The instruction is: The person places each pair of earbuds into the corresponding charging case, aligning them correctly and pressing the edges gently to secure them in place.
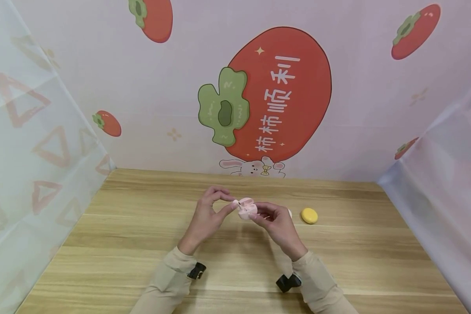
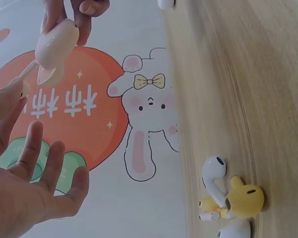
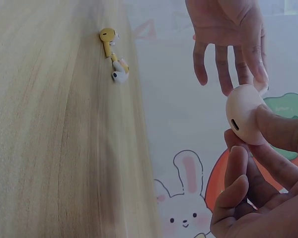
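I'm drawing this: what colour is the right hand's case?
The case is pale pink, clearest in the head view.

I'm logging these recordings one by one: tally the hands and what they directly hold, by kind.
Hands: 2 (left hand, right hand)
Case: 1, pink, open, held by the right
Earbud: 1, pinched by the left
Total: 4

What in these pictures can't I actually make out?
- Head view: most of the small white object, covered by the right hand.
- Head view: what lies inside the open pink case; too small to tell.
- Right wrist view: the case's inside again; its outer shell faces the camera.
- Left wrist view: the rest of the white earbud at the bottom, cut off by the picture's edge.
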A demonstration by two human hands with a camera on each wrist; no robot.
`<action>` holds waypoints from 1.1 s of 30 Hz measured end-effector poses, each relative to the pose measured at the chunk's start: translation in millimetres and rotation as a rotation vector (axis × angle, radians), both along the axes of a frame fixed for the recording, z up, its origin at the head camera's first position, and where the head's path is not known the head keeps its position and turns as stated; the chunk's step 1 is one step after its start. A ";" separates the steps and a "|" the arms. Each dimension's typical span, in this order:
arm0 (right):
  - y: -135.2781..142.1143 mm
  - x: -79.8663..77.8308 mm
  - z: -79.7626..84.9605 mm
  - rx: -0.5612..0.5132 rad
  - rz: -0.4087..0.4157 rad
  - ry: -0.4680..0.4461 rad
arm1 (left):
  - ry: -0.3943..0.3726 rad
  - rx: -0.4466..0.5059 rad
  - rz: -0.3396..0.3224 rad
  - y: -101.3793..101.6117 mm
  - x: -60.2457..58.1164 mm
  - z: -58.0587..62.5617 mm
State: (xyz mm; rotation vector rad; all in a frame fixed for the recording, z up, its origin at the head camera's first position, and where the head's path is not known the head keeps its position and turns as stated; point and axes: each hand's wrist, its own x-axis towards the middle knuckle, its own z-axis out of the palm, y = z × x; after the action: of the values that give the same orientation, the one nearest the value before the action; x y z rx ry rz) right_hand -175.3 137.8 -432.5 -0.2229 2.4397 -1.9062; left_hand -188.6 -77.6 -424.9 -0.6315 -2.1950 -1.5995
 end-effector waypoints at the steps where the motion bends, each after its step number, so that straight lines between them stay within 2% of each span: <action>1: 0.0 0.1 0.0 -0.001 0.001 -0.001 | -0.001 0.005 -0.001 0.7 0.1 -0.2; 24: -0.6 -1.1 -1.7 0.001 0.005 0.008 | -0.074 0.014 0.016 7.4 2.7 -3.1; 33: -0.4 -1.0 -1.9 0.001 0.009 0.010 | -0.055 0.016 0.013 9.1 2.4 -3.9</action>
State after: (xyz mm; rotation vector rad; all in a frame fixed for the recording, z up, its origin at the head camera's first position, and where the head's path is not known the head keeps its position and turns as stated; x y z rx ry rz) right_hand -176.3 137.4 -434.4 -0.2435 2.4409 -1.9050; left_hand -186.2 -68.5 -428.8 -0.5733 -2.2179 -1.6450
